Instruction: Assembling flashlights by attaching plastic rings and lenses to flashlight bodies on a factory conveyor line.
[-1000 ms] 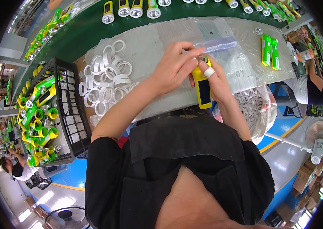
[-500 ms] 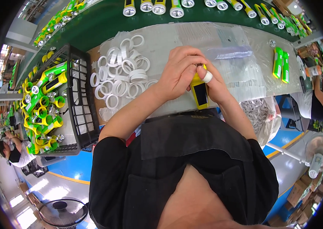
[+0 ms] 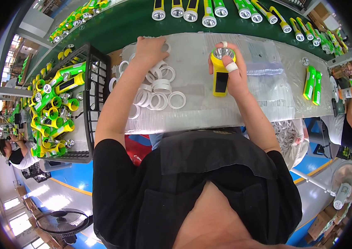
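Note:
My right hand [image 3: 236, 76] is closed around a yellow flashlight [image 3: 220, 83] with a dark panel on its side. The flashlight stands head up, its shiny round reflector [image 3: 223, 53] bared inside a green rim. White wraps circle two fingers of this hand. Over at the left, my left hand [image 3: 151, 50] is at the far end of a pile of white plastic rings [image 3: 161, 86]. Its thumb and a finger are apart, with one white ring [image 3: 166, 47] showing between them. The other fingers are hidden, and no firm grip shows.
A black crate [image 3: 97, 91] of yellow and green flashlights stands left. Two green flashlights [image 3: 309, 83] and a loose reflector [image 3: 305, 61] lie right. Clear plastic sleeves [image 3: 265, 69] lie behind my right hand. Finished-looking flashlights [image 3: 209, 18] line the green surface beyond. A sack of rings [image 3: 288, 135] hangs at right.
My left hand has left the flashlight and moved left to the ring pile. The right hand keeps hold of the flashlight, whose reflector is now uncovered. The whole view has shifted slightly.

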